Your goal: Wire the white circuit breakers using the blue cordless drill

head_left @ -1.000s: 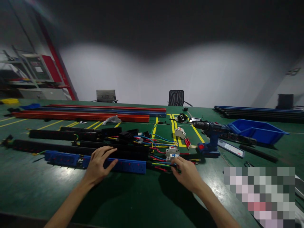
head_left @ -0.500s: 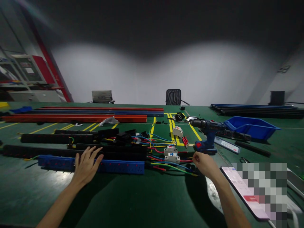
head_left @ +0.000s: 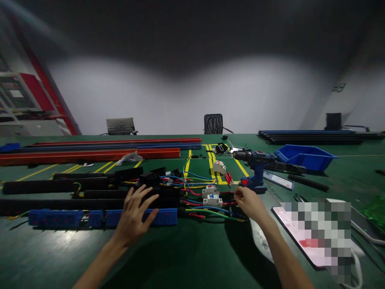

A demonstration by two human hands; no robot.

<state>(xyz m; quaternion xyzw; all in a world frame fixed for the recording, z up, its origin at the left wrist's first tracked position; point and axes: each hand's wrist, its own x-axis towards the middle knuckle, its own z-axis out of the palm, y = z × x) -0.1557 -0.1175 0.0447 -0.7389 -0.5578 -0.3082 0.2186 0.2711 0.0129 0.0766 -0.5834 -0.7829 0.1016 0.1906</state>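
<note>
My left hand [head_left: 136,214] is spread over the blue socket strip [head_left: 167,217] and the black rail behind it, holding nothing. The fingers of my right hand [head_left: 245,198] are closed at the end of a red wire [head_left: 227,203] that comes from a white circuit breaker [head_left: 212,200]. A second breaker [head_left: 210,190] lies just behind the first. Green-yellow, blue and red wires run out from the strips' right ends. Just beyond my right hand stands a blue cordless drill [head_left: 257,172].
Long orange rails [head_left: 156,153] lie at the back left. To the right are a blue bin [head_left: 306,156], a black bar [head_left: 308,183] and a phone [head_left: 296,233]. Another white breaker [head_left: 219,167] and red pieces [head_left: 229,179] lie beyond the wires.
My left hand has moved right along the strips, its fingers still spread. The whole view has shifted a little; my right hand stays by the red wire's end.
</note>
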